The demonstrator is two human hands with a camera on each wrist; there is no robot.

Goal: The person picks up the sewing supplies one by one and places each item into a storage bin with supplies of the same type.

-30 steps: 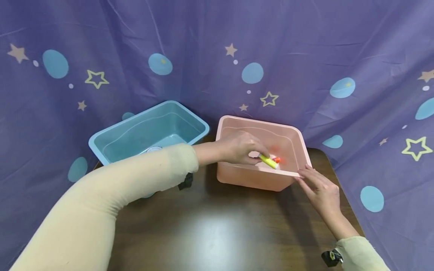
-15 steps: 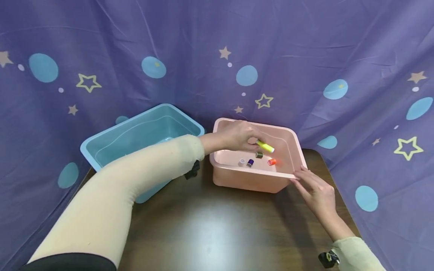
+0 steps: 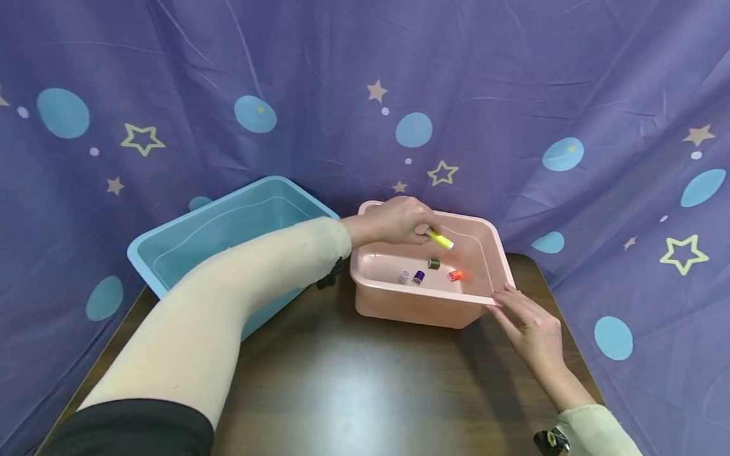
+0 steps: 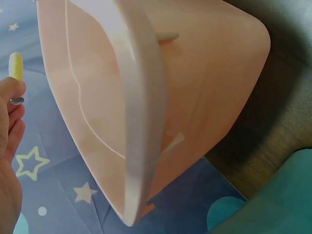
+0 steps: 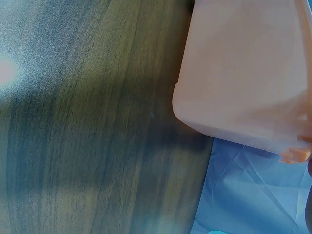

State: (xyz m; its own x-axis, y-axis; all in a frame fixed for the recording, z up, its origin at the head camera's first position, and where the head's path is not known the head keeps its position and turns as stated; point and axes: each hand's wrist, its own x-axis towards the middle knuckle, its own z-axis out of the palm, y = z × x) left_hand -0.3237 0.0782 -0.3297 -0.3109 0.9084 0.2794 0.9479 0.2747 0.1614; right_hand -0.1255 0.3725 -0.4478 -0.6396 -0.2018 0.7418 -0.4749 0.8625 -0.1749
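My left hand (image 3: 402,220) pinches a slim yellow tube with a white end (image 3: 440,239) over the far left part of the pink bin (image 3: 422,310). In the left wrist view the yellow tube (image 4: 17,67) pokes up past the thumb, and its grey lower end shows beneath. On the bin floor lie a green thread spool (image 3: 434,263), an orange spool (image 3: 454,275), a purple spool (image 3: 419,277) and a whitish spool (image 3: 403,277). My right hand (image 3: 536,329) grips the bin's near right rim corner, thumb outside. The right wrist view hides most of that hand.
A blue bin (image 3: 171,234) stands to the left, partly covered by my left sleeve (image 3: 268,269); its floor is hidden. Both bins stand on a brown wooden table (image 3: 365,380). A purple curtain (image 3: 319,76) hangs close behind them.
My left hand has lifted the yellow tube up and back from the bin's near side, uncovering the spools. My right hand keeps its grip on the rim. The head view has shifted slightly.
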